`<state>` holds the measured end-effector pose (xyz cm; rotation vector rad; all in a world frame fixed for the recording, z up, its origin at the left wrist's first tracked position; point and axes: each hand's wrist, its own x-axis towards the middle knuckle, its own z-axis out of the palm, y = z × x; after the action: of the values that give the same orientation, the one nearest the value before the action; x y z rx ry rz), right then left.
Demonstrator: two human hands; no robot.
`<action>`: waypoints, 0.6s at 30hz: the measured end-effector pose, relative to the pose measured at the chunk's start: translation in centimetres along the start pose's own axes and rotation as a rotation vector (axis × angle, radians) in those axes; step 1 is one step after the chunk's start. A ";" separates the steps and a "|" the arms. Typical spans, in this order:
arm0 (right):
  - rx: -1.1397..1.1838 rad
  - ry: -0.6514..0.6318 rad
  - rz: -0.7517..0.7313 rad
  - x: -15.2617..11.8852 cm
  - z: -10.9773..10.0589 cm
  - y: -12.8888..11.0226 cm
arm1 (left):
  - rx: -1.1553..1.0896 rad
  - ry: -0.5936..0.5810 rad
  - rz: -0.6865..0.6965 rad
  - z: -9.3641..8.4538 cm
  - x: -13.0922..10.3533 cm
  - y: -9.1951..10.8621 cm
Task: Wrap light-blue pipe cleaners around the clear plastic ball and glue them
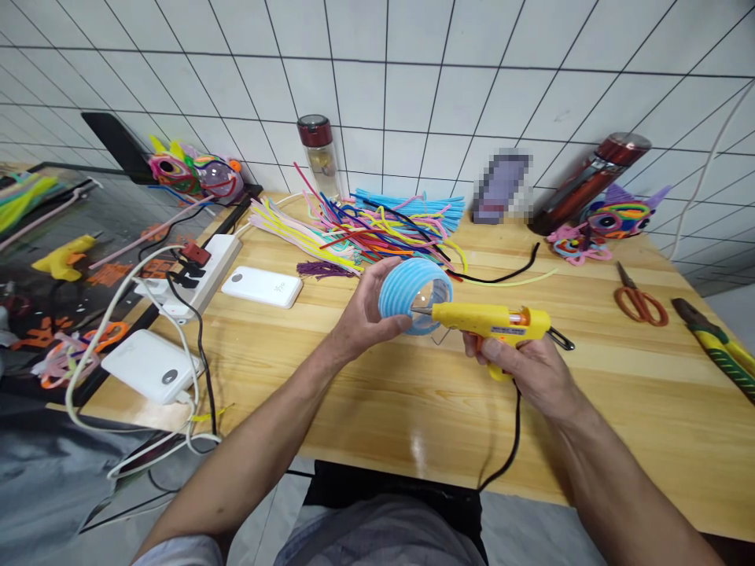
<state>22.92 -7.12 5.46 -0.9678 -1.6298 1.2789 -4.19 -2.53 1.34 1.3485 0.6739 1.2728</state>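
Note:
My left hand (371, 309) is wrapped round the far-left side of a clear cup-like piece wound with light blue pipe cleaners (406, 292); its open end faces right. My right hand (524, 363) grips a yellow hot glue gun (489, 316) by the handle, with fingers near its trigger. The gun's metal nozzle points left and reaches the rim of the blue-wound piece; whether it touches cannot be made out. A black cord hangs from the gun's handle down past the table edge.
Behind my hands lies a heap of coloured pipe cleaners (377, 232). Scissors (642, 299) and green-yellow pliers (716, 346) rest at right. A power strip (206, 275), power banks (263, 287) and tangled cables occupy the left. Along the wall stand a glass bottle (320, 161), a dark red flask (590, 181) and decorated figures (619, 216).

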 end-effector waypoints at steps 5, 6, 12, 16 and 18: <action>0.013 0.007 -0.016 0.1 0.0 0.0 | 0.003 0.006 -0.003 0.0 0.0 0.0; 0.015 0.007 -0.015 0.1 0.0 0.0 | 0.006 0.007 -0.006 0.0 0.0 0.1; 0.012 0.012 -0.003 0.2 0.0 0.1 | 0.009 0.015 -0.004 0.1 0.0 0.2; 0.001 0.013 0.003 0.1 -0.1 0.2 | 0.012 0.018 0.000 0.0 0.1 0.1; -0.006 0.018 0.003 0.0 -0.2 0.3 | 0.013 0.019 0.000 0.0 0.1 0.0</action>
<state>23.11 -6.96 5.19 -0.9838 -1.6196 1.2644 -4.17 -2.50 1.39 1.3482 0.6963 1.2847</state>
